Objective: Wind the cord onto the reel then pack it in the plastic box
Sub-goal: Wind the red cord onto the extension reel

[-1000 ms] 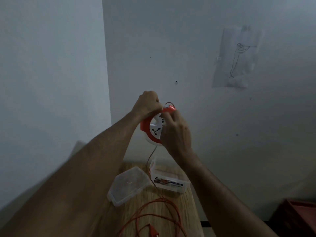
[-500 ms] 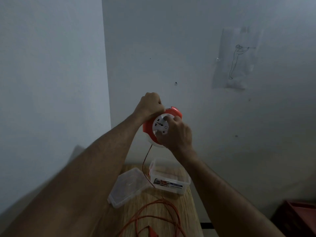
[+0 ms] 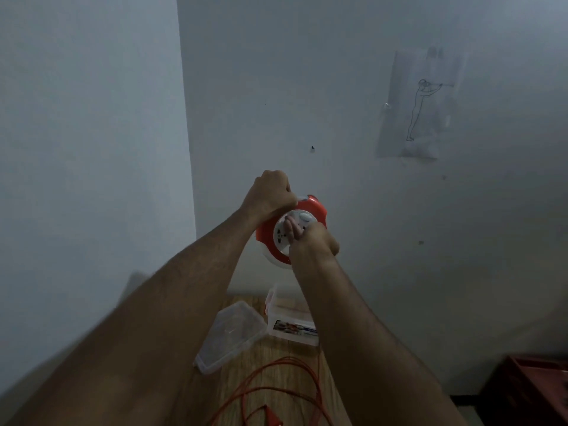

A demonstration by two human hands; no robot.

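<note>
I hold an orange and white cord reel [image 3: 316,209] up in the air in front of the wall. My left hand [image 3: 270,192] grips its upper left edge from behind. My right hand [image 3: 310,241] covers the lower right of the white socket face, fingers curled onto its centre. Loose orange cord [image 3: 276,379] lies in loops on the wooden table [image 3: 230,392] below, ending in an orange plug [image 3: 272,415]. The clear plastic box [image 3: 292,321] stands open at the table's far end, its lid [image 3: 229,333] lying to its left.
Grey walls meet in a corner at the left, close behind the reel. A paper sheet with a line drawing [image 3: 421,106] hangs on the wall at the upper right. A dark red crate [image 3: 534,388] sits low at the right edge.
My right hand has swung from the reel's top round to its lower right, turning the white face. The hanging stretch of cord under the reel is now hidden behind my right arm.
</note>
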